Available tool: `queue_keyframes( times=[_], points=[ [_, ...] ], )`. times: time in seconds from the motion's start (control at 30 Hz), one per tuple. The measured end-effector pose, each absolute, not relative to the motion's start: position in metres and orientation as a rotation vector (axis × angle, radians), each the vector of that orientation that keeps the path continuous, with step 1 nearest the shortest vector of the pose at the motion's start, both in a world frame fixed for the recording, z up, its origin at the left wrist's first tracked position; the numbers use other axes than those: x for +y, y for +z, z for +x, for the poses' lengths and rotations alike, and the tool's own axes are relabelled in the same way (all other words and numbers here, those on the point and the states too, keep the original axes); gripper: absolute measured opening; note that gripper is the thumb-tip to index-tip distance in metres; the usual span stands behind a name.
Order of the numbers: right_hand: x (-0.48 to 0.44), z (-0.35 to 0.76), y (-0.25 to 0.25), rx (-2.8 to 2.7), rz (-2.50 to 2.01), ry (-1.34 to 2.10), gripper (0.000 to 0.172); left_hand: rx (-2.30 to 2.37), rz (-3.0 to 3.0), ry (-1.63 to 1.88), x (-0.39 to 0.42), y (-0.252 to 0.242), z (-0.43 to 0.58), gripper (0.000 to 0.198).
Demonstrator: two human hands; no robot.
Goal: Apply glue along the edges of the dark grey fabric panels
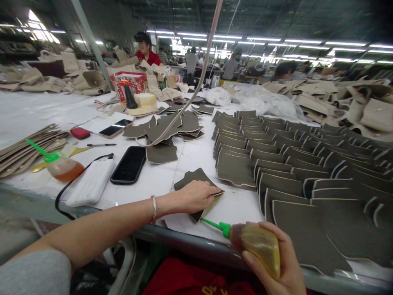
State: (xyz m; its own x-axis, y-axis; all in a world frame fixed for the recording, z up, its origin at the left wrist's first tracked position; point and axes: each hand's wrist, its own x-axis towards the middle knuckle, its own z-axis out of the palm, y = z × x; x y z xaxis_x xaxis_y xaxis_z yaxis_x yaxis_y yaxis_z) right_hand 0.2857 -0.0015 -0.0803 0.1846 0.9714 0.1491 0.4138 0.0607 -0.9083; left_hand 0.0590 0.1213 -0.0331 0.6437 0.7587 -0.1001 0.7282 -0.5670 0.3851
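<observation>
My right hand (282, 258) is wrapped round a squeeze bottle (258, 246) of amber liquid. Its thin green nozzle slants up and left, the tip at the edge of a dark olive-grey leather-like piece (196, 177) near the table's front. On top of that piece rests my left hand (196, 196), index finger stretched along it toward the right corner and the other fingers curled in, holding it down. Part of the piece lies hidden under the hand. A yellowish strip (213, 205) shows beneath its right edge.
Overlapping rows of similar pieces (236, 168) cover the right side. A loose pile (162, 153), a black phone (129, 164), a white power bank (92, 180) and a second squeeze bottle (63, 167) lie to the left. A pale hose (199, 82) hangs across the middle.
</observation>
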Motion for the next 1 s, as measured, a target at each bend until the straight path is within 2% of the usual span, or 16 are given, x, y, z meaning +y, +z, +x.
queue_keyframes(
  times=[0.17, 0.33, 0.53, 0.73, 1.0],
  points=[
    [0.005, 0.282, -0.068, -1.245, -1.579, 0.481, 0.063, 1.143, 2.482, 0.149, 0.123, -0.036, 0.059, 0.044],
    [0.004, 0.287, -0.075, -1.332, -1.529, 0.632, 0.061, 1.132, 2.491, 0.148, 0.124, -0.037, 0.058, 0.044],
    [0.014, 0.295, -0.081, -1.247, -1.553, 0.475, 0.068, 1.129, 2.459, 0.138, 0.125, -0.038, 0.059, 0.046],
    [0.012, 0.295, -0.081, -1.413, -1.511, 0.591, 0.060, 1.111, 2.450, 0.141, 0.125, -0.038, 0.058, 0.046],
    [0.027, 0.295, -0.068, -1.296, -1.573, 0.342, 0.065, 1.116, 2.421, 0.085, 0.126, -0.033, 0.060, 0.047]
  ],
)
